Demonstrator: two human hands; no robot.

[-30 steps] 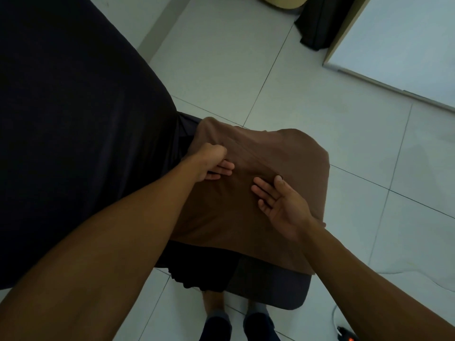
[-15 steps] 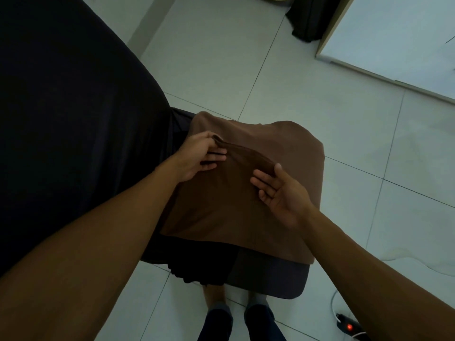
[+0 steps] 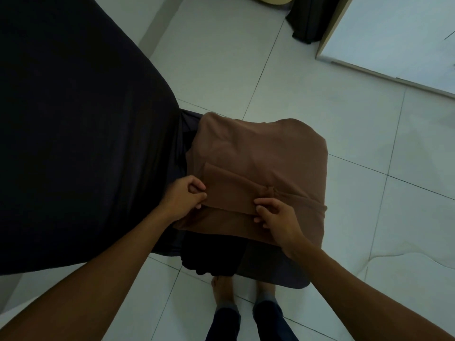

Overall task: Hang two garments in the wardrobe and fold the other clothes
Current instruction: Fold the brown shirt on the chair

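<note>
Two hands are seen from above, and both are busy with one brown garment [image 3: 261, 173]. The brown garment is spread over a dark stool [image 3: 270, 271], and its far edge hangs down over the stool's far side. A strip of the cloth is folded back across the middle, toward the person.

The left hand [image 3: 183, 199] is at the left end of the folded strip. Its grip is pinching the cloth edge between thumb and bent fingers. The right hand [image 3: 278, 217] is at the near edge of the strip, more to the right. Its grip is also pinching the cloth, with the fingers curled over the edge. A small bunched knot of cloth is seen just above the right hand.

A dark garment [image 3: 211, 257] lies under the brown one and hangs off the near side of the stool. A big black cloth surface [image 3: 73, 131] fills the left side, touching the stool. White floor tiles [image 3: 320, 77] are seen all around. Two feet [image 3: 246, 296] in dark trousers are seen below the stool. A white panel with a pale frame [image 3: 394, 40] is at the top right, and a black cloth [image 3: 312, 18] hangs beside it.
</note>
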